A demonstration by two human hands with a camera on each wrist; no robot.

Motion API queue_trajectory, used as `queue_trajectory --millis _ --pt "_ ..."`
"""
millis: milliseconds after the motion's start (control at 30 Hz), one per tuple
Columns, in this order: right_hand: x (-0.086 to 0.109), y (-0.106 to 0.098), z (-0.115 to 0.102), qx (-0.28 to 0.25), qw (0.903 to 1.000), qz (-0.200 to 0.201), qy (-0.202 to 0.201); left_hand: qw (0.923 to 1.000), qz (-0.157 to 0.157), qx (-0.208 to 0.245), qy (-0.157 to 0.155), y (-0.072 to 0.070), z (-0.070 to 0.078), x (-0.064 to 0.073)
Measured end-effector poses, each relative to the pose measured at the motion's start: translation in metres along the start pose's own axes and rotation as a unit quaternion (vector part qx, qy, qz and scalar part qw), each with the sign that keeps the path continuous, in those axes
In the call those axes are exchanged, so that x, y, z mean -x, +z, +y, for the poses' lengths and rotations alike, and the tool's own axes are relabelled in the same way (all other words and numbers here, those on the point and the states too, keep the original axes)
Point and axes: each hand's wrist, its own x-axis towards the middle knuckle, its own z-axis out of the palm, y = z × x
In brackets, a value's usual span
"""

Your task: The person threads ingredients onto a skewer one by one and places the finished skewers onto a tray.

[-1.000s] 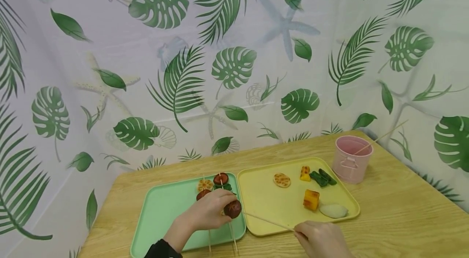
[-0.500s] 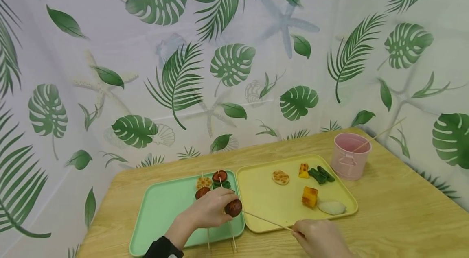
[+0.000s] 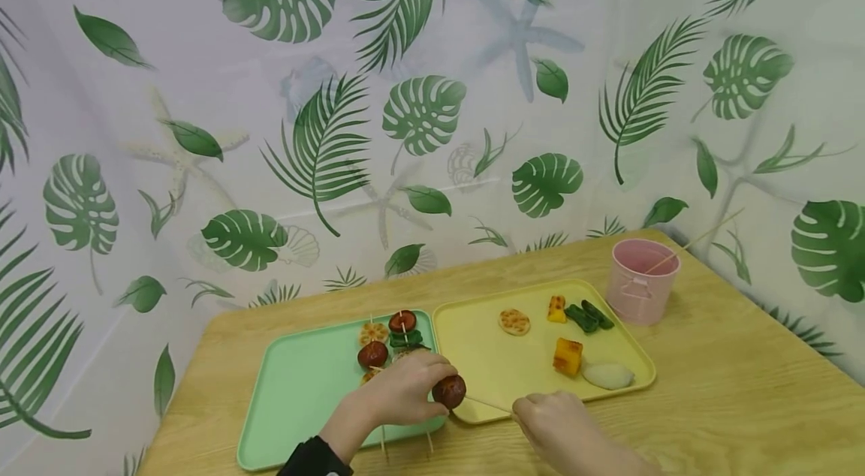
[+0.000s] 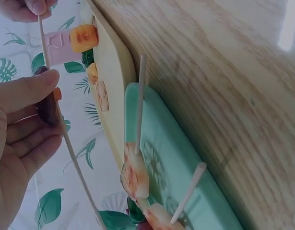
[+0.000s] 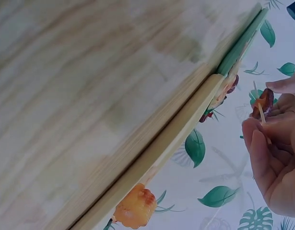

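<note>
My left hand [image 3: 399, 390] grips a dark brown mushroom cap [image 3: 449, 392] above the seam between the two trays. A thin wooden skewer [image 3: 488, 405] runs from the mushroom to my right hand [image 3: 557, 427], whose fingers pinch its end. In the left wrist view the skewer [image 4: 76, 163] passes the mushroom [image 4: 46, 112] and extends well beyond it, with a small orange bit beside my thumb. Behind my left hand, two loaded skewers lie on the green tray [image 3: 297, 386], carrying another mushroom [image 3: 402, 321], a lotus root slice [image 3: 373, 333] and green pieces; my hand hides part of them.
On the yellow tray [image 3: 486, 356] lie a lotus root slice [image 3: 515, 322], yellow corn-like chunks [image 3: 568, 357], dark green pieces [image 3: 586, 317] and a pale oval piece [image 3: 608, 376]. A pink bucket [image 3: 640, 288] with a stick in it stands at the right, near the patterned backdrop.
My right hand has moved left and my left hand slightly right, so the stretch of skewer between mushroom and right hand is shorter. The head view has shifted slightly.
</note>
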Motion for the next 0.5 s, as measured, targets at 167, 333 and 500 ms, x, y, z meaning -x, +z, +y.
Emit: queue_trajectory --millis 167,333,500 --pt "-0.0037 0.0008 0.0007 -0.044 0.9973 -0.053 0.028 0.9998 0.009 -0.016 0.005 0.0 -0.0012 0.0002" --pt "-0.0085 0.0005 0.0015 -0.15 0.9765 -0.12 0.097 0.9994 0.013 -0.023 0.023 -0.0014 -0.0002 -0.0031" --pt "-0.0059 0.0016 0.0014 -0.34 0.9011 -0.185 0.196 0.9979 0.013 -0.051 0.038 -0.0012 0.004 -0.0067"
